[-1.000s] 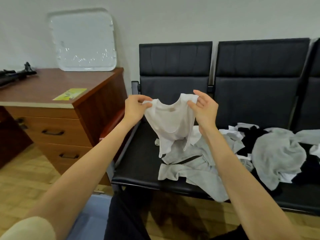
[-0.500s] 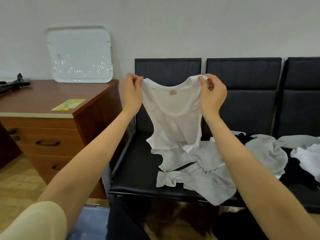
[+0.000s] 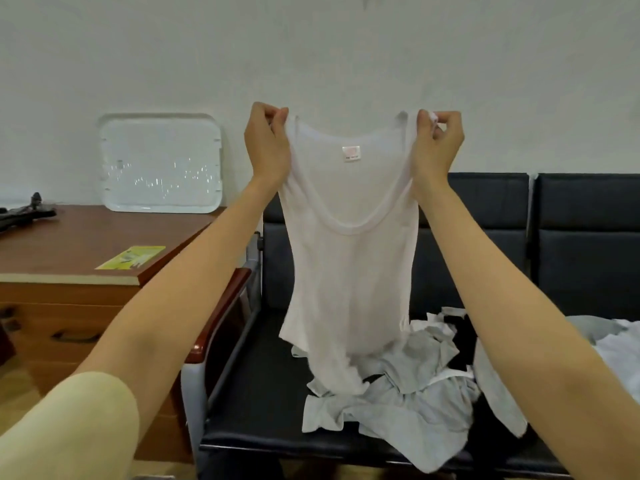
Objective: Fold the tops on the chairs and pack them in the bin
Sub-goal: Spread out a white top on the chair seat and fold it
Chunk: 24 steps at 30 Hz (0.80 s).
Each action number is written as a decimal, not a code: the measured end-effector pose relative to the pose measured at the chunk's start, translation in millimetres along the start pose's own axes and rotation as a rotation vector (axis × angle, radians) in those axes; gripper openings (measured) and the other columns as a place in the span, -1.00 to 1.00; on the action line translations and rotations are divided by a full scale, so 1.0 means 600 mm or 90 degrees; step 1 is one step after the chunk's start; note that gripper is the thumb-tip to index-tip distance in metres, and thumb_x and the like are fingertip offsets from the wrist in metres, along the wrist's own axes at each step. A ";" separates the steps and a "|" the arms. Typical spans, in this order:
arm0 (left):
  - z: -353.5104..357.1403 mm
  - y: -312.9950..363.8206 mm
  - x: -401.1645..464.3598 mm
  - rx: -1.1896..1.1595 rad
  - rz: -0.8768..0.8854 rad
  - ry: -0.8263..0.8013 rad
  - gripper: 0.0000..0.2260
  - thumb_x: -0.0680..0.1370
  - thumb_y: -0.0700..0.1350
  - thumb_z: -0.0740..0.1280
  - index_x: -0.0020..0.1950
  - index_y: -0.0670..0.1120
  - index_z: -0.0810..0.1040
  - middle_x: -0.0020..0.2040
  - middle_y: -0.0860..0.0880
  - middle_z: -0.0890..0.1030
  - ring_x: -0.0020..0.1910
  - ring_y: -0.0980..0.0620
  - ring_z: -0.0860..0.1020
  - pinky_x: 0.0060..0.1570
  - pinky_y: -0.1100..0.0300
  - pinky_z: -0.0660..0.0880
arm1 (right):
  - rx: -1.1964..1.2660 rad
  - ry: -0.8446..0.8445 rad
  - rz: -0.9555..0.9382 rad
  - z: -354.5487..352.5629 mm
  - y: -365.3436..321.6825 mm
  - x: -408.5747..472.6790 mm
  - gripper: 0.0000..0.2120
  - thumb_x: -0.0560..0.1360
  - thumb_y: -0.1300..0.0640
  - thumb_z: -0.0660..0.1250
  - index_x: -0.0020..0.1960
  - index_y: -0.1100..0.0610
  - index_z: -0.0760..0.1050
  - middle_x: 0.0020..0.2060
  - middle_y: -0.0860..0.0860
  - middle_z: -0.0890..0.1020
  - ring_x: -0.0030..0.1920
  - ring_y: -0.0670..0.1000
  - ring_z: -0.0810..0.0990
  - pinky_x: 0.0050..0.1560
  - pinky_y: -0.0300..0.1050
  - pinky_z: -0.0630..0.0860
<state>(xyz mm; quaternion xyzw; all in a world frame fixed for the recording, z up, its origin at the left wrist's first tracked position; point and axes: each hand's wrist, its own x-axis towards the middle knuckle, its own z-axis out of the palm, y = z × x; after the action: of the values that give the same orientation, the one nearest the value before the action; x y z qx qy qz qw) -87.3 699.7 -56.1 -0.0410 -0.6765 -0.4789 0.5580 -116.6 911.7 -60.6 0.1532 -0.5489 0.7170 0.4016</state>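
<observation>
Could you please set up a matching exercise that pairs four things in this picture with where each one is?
Things:
1. white tank top
2. grey tops
3. white tray
4. yellow leaflet

Places:
A. leaning against the wall
B. flat on the wooden desk top
C. held up by both hands
D. heaped on the chair seat

Pairs: 1-C, 2-D, 3-A, 4-B

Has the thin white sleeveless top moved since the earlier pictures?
Yes. The thin white sleeveless top has gone up: its straps were level with the black chair backrest and are now above it.
</observation>
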 end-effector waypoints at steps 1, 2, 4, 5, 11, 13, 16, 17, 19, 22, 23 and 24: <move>0.003 -0.003 0.009 0.002 0.003 -0.005 -0.89 0.62 -0.18 0.24 -0.09 -0.15 0.38 -0.27 0.12 0.42 -0.29 0.23 0.39 -0.22 0.40 0.34 | -0.004 -0.007 -0.004 0.004 0.002 0.009 -0.80 0.57 0.21 0.25 -0.19 0.03 0.32 -0.24 -0.06 0.43 -0.25 -0.11 0.40 -0.22 -0.37 0.37; 0.006 -0.009 0.014 0.006 0.003 -0.012 -0.89 0.61 -0.18 0.24 -0.10 -0.15 0.38 -0.27 0.12 0.42 -0.29 0.22 0.39 -0.22 0.39 0.34 | -0.012 -0.016 -0.007 0.006 0.007 0.017 -0.80 0.56 0.21 0.25 -0.19 0.03 0.32 -0.24 -0.06 0.42 -0.27 -0.12 0.38 -0.24 -0.38 0.36; 0.010 -0.029 0.017 0.013 -0.008 -0.037 -0.86 0.61 -0.18 0.24 -0.14 -0.10 0.38 -0.27 0.12 0.43 -0.29 0.23 0.39 -0.22 0.39 0.35 | -0.036 -0.045 -0.004 0.006 0.029 0.026 -0.80 0.56 0.19 0.26 -0.19 0.02 0.30 -0.25 -0.07 0.40 -0.29 -0.13 0.36 -0.26 -0.38 0.33; 0.011 -0.044 0.014 0.017 -0.016 -0.051 -0.83 0.61 -0.18 0.25 -0.17 -0.05 0.37 -0.27 0.12 0.43 -0.29 0.23 0.40 -0.21 0.41 0.36 | -0.053 -0.063 0.006 0.003 0.046 0.026 -0.80 0.56 0.18 0.26 -0.19 0.02 0.30 -0.25 -0.06 0.40 -0.29 -0.13 0.35 -0.28 -0.38 0.33; -0.007 -0.181 -0.038 0.130 -0.093 -0.232 -0.93 0.57 -0.13 0.34 -0.10 -0.08 0.53 -0.20 0.08 0.53 -0.21 0.22 0.48 -0.12 0.43 0.42 | -0.183 -0.132 0.104 -0.046 0.192 -0.011 -0.81 0.56 0.15 0.29 -0.19 0.02 0.35 -0.28 -0.05 0.46 -0.28 -0.15 0.41 -0.24 -0.35 0.41; -0.018 -0.230 -0.068 0.169 -0.125 -0.338 -0.94 0.55 -0.13 0.37 -0.08 -0.10 0.60 -0.20 0.04 0.58 -0.25 0.22 0.52 -0.16 0.36 0.48 | -0.218 -0.159 0.143 -0.072 0.243 -0.038 -0.84 0.56 0.16 0.29 -0.18 0.04 0.38 -0.28 -0.04 0.47 -0.28 -0.15 0.42 -0.26 -0.40 0.40; -0.031 -0.295 -0.128 0.206 -0.165 -0.498 -0.92 0.53 -0.18 0.39 -0.06 -0.17 0.65 -0.26 0.03 0.61 -0.40 0.20 0.54 -0.38 0.36 0.49 | -0.253 -0.193 0.202 -0.115 0.318 -0.092 -0.91 0.56 0.17 0.30 -0.09 0.17 0.44 -0.27 -0.04 0.50 -0.28 -0.17 0.45 -0.31 -0.42 0.40; -0.032 -0.316 -0.149 0.219 -0.177 -0.547 -0.93 0.53 -0.19 0.40 -0.05 -0.15 0.66 -0.25 0.03 0.62 -0.41 0.20 0.55 -0.41 0.37 0.50 | -0.266 -0.206 0.223 -0.131 0.345 -0.112 -0.91 0.56 0.18 0.30 -0.07 0.20 0.46 -0.27 -0.05 0.52 -0.28 -0.18 0.47 -0.30 -0.41 0.42; -0.031 -0.354 -0.188 0.240 -0.222 -0.634 -0.93 0.53 -0.21 0.40 -0.02 -0.12 0.65 -0.23 0.02 0.63 -0.39 0.21 0.57 -0.42 0.36 0.52 | -0.292 -0.235 0.252 -0.159 0.397 -0.150 -0.91 0.55 0.18 0.32 -0.08 0.21 0.48 -0.27 -0.06 0.54 -0.29 -0.20 0.49 -0.29 -0.37 0.44; -0.020 -0.412 -0.232 0.219 -0.312 -0.724 -0.94 0.54 -0.24 0.37 -0.04 -0.14 0.64 -0.22 0.00 0.64 -0.37 0.23 0.58 -0.39 0.34 0.53 | -0.333 -0.271 0.265 -0.186 0.467 -0.190 -0.89 0.53 0.20 0.35 -0.15 0.20 0.48 -0.35 -0.07 0.52 -0.39 -0.24 0.48 -0.38 -0.43 0.36; -0.013 -0.431 -0.241 0.196 -0.341 -0.727 -0.93 0.55 -0.23 0.35 -0.05 -0.12 0.63 -0.21 0.00 0.64 -0.35 0.21 0.59 -0.37 0.33 0.53 | -0.340 -0.268 0.271 -0.189 0.489 -0.196 -0.89 0.53 0.20 0.35 -0.15 0.21 0.48 -0.36 -0.08 0.52 -0.41 -0.26 0.48 -0.40 -0.45 0.34; -0.004 -0.450 -0.247 0.167 -0.372 -0.708 -0.92 0.57 -0.23 0.34 -0.06 -0.10 0.63 -0.20 0.00 0.64 -0.31 0.18 0.60 -0.34 0.32 0.55 | -0.341 -0.257 0.277 -0.188 0.510 -0.196 -0.89 0.53 0.21 0.34 -0.15 0.21 0.48 -0.37 -0.08 0.52 -0.42 -0.28 0.48 -0.40 -0.46 0.34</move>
<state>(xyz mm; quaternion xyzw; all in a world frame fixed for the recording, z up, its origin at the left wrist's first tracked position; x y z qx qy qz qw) -189.7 623.7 -336.7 -0.0285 -0.9011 -0.4316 -0.0298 -244.8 943.7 -381.0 0.0610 -0.8038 0.5724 0.1502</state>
